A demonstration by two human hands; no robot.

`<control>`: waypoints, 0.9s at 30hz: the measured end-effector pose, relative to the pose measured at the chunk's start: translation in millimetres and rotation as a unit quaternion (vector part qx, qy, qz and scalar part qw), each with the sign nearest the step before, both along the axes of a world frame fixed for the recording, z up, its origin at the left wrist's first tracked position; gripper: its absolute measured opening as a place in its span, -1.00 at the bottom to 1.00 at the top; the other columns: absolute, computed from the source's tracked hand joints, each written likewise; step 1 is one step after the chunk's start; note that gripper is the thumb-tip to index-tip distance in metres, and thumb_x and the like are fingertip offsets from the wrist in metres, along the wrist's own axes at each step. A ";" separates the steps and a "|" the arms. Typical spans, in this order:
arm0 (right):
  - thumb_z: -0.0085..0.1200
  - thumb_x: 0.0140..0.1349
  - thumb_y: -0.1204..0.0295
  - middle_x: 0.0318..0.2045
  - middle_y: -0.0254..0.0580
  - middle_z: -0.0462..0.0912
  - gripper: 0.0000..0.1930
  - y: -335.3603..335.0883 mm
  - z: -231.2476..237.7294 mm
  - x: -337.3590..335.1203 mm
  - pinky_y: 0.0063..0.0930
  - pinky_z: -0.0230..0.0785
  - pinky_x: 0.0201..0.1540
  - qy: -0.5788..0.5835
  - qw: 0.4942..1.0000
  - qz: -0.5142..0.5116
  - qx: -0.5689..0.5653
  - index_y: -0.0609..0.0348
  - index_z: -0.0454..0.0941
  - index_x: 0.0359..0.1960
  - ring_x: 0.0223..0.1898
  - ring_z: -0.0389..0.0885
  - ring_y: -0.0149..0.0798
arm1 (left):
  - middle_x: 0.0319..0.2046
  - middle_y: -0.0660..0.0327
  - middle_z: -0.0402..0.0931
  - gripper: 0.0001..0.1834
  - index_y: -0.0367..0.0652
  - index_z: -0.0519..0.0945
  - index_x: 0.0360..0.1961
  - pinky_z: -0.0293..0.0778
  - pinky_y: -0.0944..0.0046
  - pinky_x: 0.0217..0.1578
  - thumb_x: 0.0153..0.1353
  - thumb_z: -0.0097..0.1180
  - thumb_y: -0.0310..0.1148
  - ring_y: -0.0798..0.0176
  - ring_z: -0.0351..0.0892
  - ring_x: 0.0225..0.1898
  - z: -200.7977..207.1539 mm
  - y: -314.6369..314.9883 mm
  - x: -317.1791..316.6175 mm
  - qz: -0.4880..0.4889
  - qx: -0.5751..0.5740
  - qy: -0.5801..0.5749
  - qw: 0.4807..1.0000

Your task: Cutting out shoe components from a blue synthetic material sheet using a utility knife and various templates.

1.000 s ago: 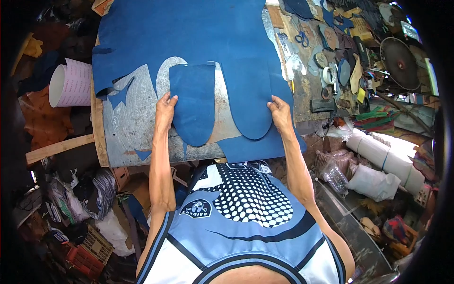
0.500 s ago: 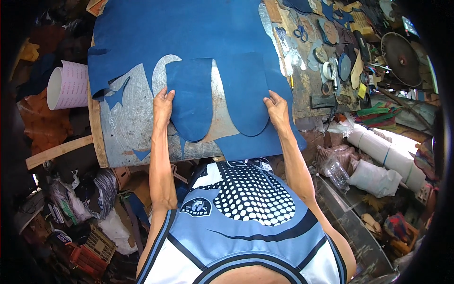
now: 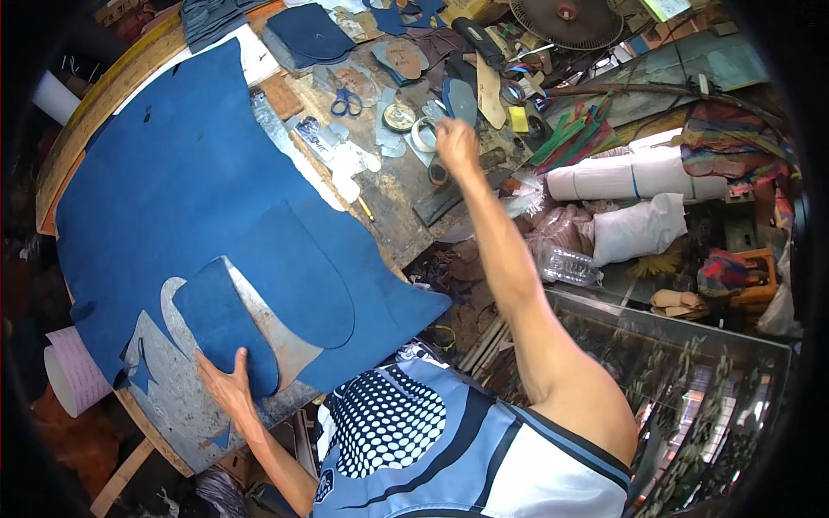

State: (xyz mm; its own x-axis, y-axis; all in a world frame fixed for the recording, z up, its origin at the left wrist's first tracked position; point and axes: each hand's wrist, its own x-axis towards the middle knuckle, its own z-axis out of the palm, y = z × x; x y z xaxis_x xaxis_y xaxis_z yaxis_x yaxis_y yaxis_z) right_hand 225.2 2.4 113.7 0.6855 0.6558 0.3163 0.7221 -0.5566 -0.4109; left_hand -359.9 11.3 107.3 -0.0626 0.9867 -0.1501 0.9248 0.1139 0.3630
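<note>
My left hand (image 3: 226, 382) rests on the lower end of a rounded blue panel (image 3: 216, 311), thumb and fingers spread. The panel looks like leather or suede and lies over a gap in a large blue sheet (image 3: 181, 190). To its right, a second rounded blue piece (image 3: 298, 268) lies on the sheet, its edge showing as a dark curved line. My right hand (image 3: 458, 145) is stretched out to the far right of the bench, fingers closed, beside a white tape roll (image 3: 424, 135). What the fingers grip, if anything, is hidden.
Blue-handled scissors (image 3: 347, 103), a round tin (image 3: 398, 117), a yellow pencil (image 3: 366, 209) and sole-shaped pieces (image 3: 402, 60) lie on the wooden bench. A fan (image 3: 566, 19) stands beyond. A glass-topped case (image 3: 665, 328) and white rolls (image 3: 635, 177) are at the right.
My right hand has left the second rounded piece and reached to the tools at the far right. My left hand has stayed at the first panel. The view has swung right.
</note>
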 end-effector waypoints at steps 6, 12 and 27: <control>0.06 0.20 0.24 -0.07 0.07 0.68 -0.69 64.1 -47.3 115.3 -0.03 0.49 0.04 0.002 0.975 0.010 -0.220 -0.05 0.70 -0.07 -0.01 0.64 0.15 | 0.43 -0.35 -0.19 0.22 -0.20 0.04 0.47 0.15 -0.23 0.34 -0.07 0.42 0.16 -0.41 -0.11 0.45 6.8 -48.4 15.5 0.018 -0.073 0.071 0.995; -0.07 0.26 0.30 -0.25 0.07 0.70 -0.73 52.8 -124.5 235.6 0.02 0.51 -0.16 -0.138 0.936 0.128 -0.298 0.14 0.66 -0.26 -0.17 0.67 0.15 | 0.39 -0.41 -0.05 0.04 -0.29 0.29 0.33 0.12 -0.11 0.36 -0.06 0.42 0.13 -0.40 0.02 0.41 16.0 -39.0 46.9 -0.032 -0.034 0.083 0.995; -0.12 0.43 0.22 -0.32 -0.02 0.61 -0.67 116.1 33.7 95.6 -0.20 0.48 -0.27 0.332 0.872 0.133 0.335 0.26 0.40 -0.03 -0.42 0.61 -0.09 | 0.43 -0.27 -0.09 0.02 -0.22 0.27 0.36 -0.07 -0.35 0.35 0.01 0.34 0.20 -0.37 -0.12 0.45 -5.3 -70.7 38.9 0.009 -0.006 0.119 0.993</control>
